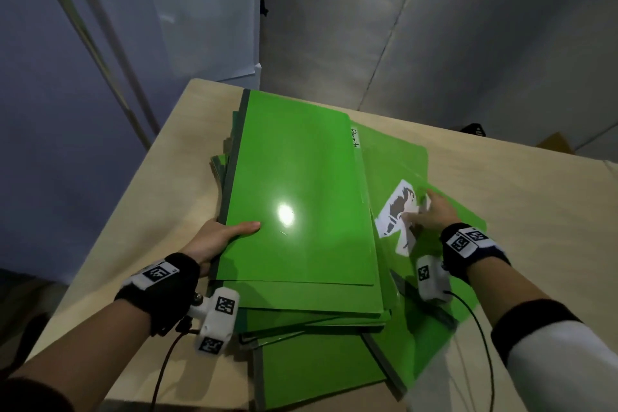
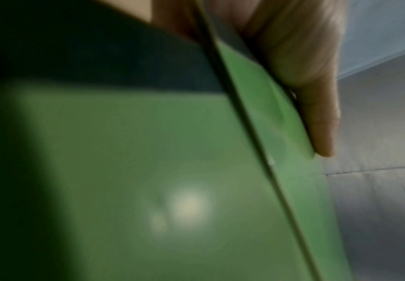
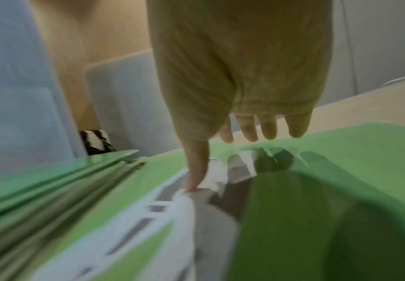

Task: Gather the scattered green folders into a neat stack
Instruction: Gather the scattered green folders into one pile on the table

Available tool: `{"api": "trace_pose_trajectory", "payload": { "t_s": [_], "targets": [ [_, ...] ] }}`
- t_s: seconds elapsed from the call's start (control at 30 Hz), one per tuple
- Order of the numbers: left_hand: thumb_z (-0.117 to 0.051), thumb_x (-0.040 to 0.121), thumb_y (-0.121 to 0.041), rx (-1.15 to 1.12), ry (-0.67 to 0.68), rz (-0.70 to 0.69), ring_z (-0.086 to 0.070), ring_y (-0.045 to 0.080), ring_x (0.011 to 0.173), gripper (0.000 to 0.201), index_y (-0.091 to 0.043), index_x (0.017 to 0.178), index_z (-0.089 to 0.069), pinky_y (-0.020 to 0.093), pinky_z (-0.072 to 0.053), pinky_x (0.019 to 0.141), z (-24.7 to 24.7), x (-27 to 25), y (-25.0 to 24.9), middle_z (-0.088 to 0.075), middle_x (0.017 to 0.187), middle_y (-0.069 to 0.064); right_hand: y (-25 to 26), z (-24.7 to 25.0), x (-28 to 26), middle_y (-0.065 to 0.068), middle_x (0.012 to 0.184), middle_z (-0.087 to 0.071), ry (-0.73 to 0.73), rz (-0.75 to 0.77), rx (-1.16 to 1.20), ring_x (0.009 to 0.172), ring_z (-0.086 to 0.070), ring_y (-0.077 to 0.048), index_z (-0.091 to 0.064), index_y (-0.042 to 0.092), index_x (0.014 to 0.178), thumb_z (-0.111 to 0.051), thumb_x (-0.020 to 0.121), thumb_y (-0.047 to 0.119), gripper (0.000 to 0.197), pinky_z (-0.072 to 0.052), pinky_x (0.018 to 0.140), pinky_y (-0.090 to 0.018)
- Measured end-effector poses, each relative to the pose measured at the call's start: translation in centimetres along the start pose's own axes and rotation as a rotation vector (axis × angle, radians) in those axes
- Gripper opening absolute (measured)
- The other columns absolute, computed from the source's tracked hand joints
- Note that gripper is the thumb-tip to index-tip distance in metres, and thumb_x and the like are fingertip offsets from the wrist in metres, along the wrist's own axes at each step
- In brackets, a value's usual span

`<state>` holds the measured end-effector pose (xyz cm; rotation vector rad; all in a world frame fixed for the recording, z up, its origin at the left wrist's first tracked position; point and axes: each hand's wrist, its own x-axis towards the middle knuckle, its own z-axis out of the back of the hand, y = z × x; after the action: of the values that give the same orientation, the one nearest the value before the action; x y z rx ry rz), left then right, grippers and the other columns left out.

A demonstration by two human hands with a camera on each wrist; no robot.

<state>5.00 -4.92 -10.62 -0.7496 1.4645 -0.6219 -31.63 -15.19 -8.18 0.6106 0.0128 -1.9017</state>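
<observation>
— Where are the folders?
— Piled unevenly on the desk point(image 1: 160, 170). The top green folder point(image 1: 294, 191) is gripped at its left edge by the left hand point(image 1: 217, 237), thumb on top.
— And the right hand point(image 1: 431, 214)?
— Fingers point(image 3: 268, 127) straight — pressing the logo folder point(image 1: 394, 164) beside the pile.

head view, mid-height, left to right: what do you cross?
Bare table → left hand gripping the pile's left edge → top green folder → white "Permits" tab → black-and-white sticker on the right folder → right hand → bare table.
</observation>
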Motion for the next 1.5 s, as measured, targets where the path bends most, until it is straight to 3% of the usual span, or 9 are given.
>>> {"api": "trace_pose_trajectory", "payload": {
  "t_s": [0.2,0.4,0.53,0.8,0.93,1.03,1.2,1.4,1.5],
  "targets": [
    [-0.088,0.013,-0.058,0.002,-0.009,0.017,-0.057,0.041,0.119,0.129,0.007,0.120,-0.058,0.054,-0.040,0.107,0.1,0.1,-0.2,-0.060,0.127,0.028,-1.4,-0.2,2.8,-0.019,0.160,0.002,0.023,-0.021,-0.219,0.147,-0.003,-0.040,0.004,0.018,0.152,-0.065,0.069,0.065,0.117,-0.013,0.112,-0.065],
    [-0.081,0.062,-0.032,0.049,-0.065,0.021,-0.064,0.038,0.104,0.055,0.008,0.097,-0.065,0.049,-0.044,0.103,-0.9,0.0,-2.0,-0.064,0.117,0.030,-1.0,-0.4,3.2,-0.022,0.146,-0.029,-0.086,-0.019,-0.288,0.135,-0.031,-0.039,-0.024,0.011,0.144,-0.061,0.063,0.075,0.110,-0.030,0.110,-0.056],
    [-0.077,0.074,-0.026,0.068,-0.084,0.009,-0.065,0.032,0.092,0.046,0.010,0.100,-0.064,0.045,-0.050,0.096,-1.4,0.4,-2.5,-0.068,0.103,0.025,-0.2,-1.0,2.6,-0.020,0.138,-0.034,-0.100,-0.068,-0.221,0.132,-0.033,-0.034,-0.033,0.003,0.134,-0.061,0.063,0.075,0.105,-0.037,0.106,-0.052],
    [-0.088,0.025,-0.056,0.036,-0.035,-0.015,-0.062,0.037,0.112,0.108,0.006,0.111,-0.063,0.050,-0.044,0.104,-1.1,1.0,-1.8,-0.065,0.119,0.024,2.5,-2.8,-1.8,-0.022,0.125,-0.055,0.006,-0.004,-0.122,0.119,-0.052,-0.038,-0.054,-0.003,0.121,-0.043,0.097,0.017,0.034,-0.044,0.101,-0.045],
    [-0.088,0.016,-0.057,0.019,0.078,-0.066,-0.068,0.023,0.097,0.103,-0.003,0.101,-0.067,0.039,-0.042,0.106,-1.7,-0.1,-2.9,-0.075,0.096,0.009,3.1,-3.3,-4.1,-0.020,0.125,-0.056,0.092,0.087,0.038,0.112,-0.056,-0.029,-0.051,-0.003,0.122,-0.023,0.103,0.023,0.043,-0.040,0.104,-0.042],
    [-0.083,0.058,-0.044,0.036,0.093,-0.057,-0.064,0.018,0.103,0.066,-0.007,0.108,-0.063,0.036,-0.037,0.111,-2.2,-0.4,-3.1,-0.071,0.105,0.003,3.1,-3.9,-5.1,-0.007,0.087,-0.055,0.146,0.086,0.178,0.082,-0.052,-0.019,-0.055,0.006,0.101,-0.022,0.103,0.031,0.042,-0.044,0.091,-0.038],
    [-0.087,0.024,-0.065,0.115,-0.006,-0.093,-0.058,0.034,0.119,0.125,0.000,0.126,-0.054,0.048,-0.044,0.104,-1.2,3.5,-0.3,-0.061,0.128,0.017,2.1,-2.3,-5.7,-0.010,0.090,-0.059,0.294,0.041,0.359,0.078,-0.055,-0.023,-0.051,-0.002,0.125,-0.036,0.101,0.030,0.043,-0.047,0.070,-0.030],
    [-0.088,0.046,-0.044,0.088,-0.042,-0.173,-0.046,0.032,0.131,0.118,0.001,0.140,-0.034,0.046,-0.034,0.113,-2.2,0.7,-1.2,-0.048,0.141,0.017,0.9,-0.6,-1.3,-0.021,0.127,-0.057,0.024,-0.105,0.107,0.116,-0.054,-0.037,-0.055,-0.005,0.119,-0.052,0.093,0.038,0.051,-0.044,0.100,-0.043],
    [-0.087,0.028,-0.059,0.104,-0.047,-0.231,-0.042,0.029,0.136,0.146,-0.008,0.149,-0.024,0.047,-0.033,0.115,-1.7,0.9,-1.2,-0.040,0.150,0.013,0.9,-0.4,0.4,-0.026,0.138,-0.044,-0.005,-0.211,0.148,0.124,-0.047,-0.041,-0.045,-0.004,0.131,-0.056,0.089,0.043,0.064,-0.042,0.100,-0.045]
  ]
}}
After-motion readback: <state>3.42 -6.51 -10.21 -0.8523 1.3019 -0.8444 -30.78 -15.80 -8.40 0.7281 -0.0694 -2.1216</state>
